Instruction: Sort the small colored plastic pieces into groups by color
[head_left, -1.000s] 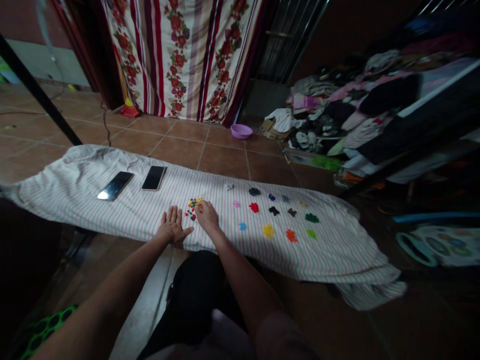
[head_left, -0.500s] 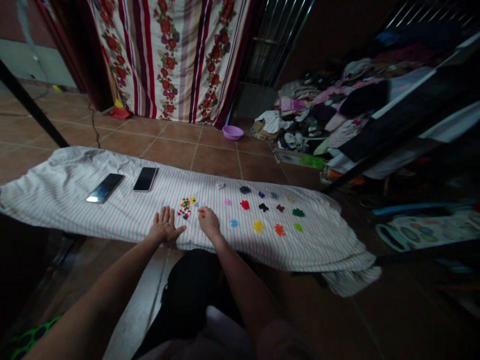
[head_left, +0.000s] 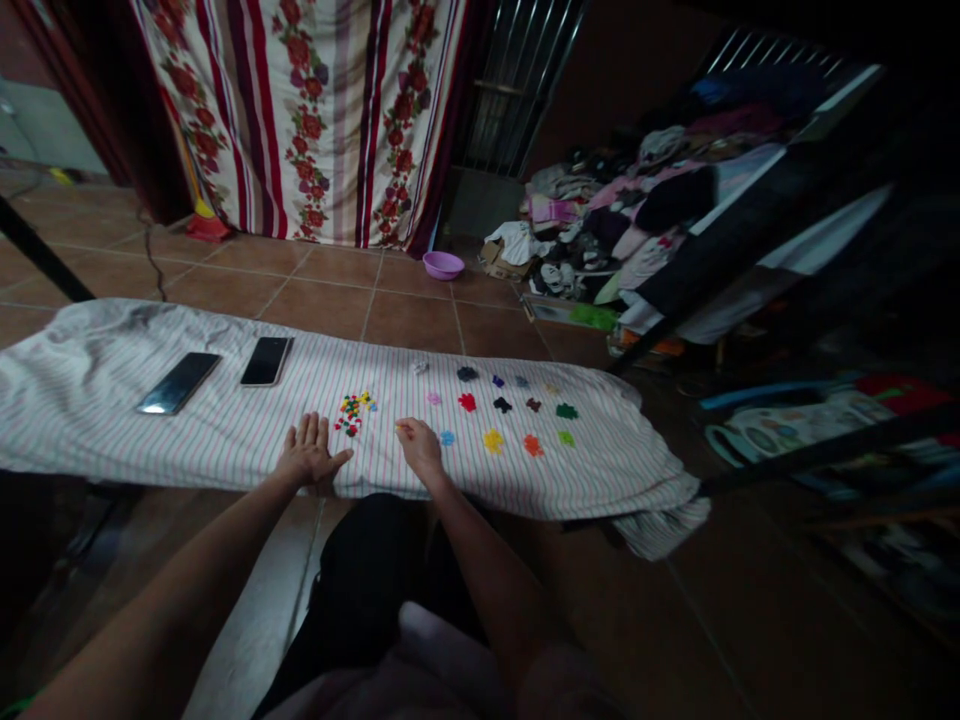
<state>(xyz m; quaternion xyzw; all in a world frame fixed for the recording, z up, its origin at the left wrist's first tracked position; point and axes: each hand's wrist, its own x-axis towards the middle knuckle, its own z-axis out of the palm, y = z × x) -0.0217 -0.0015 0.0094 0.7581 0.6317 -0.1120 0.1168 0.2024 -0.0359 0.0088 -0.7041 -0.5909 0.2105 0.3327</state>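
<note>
My left hand point(head_left: 307, 455) lies flat with spread fingers on the striped cloth point(head_left: 195, 440), just left of a mixed heap of small coloured pieces point(head_left: 350, 410). To the right of that heap, my right hand point(head_left: 418, 447) pinches a small yellow-orange piece point(head_left: 401, 428) between thumb and fingertips. Sorted by colour, several little piles lie farther right, among them light blue point(head_left: 447, 438), yellow point(head_left: 493, 441), orange point(head_left: 533, 445), red point(head_left: 467, 402), black point(head_left: 502, 404) and dark green point(head_left: 567, 411).
Two phones, one point(head_left: 180, 383) at the far left and another point(head_left: 267, 361) beside it, rest on the cloth. Beyond it on the tiled floor are a purple basin point(head_left: 443, 265) and a heap of clothes point(head_left: 585, 215). A floral curtain point(head_left: 337, 120) hangs behind.
The whole view has shifted, so the cloth and phones appear farther left. My right hand has moved right, away from the mixed heap, with the small piece in its fingers. My left hand stays flat.
</note>
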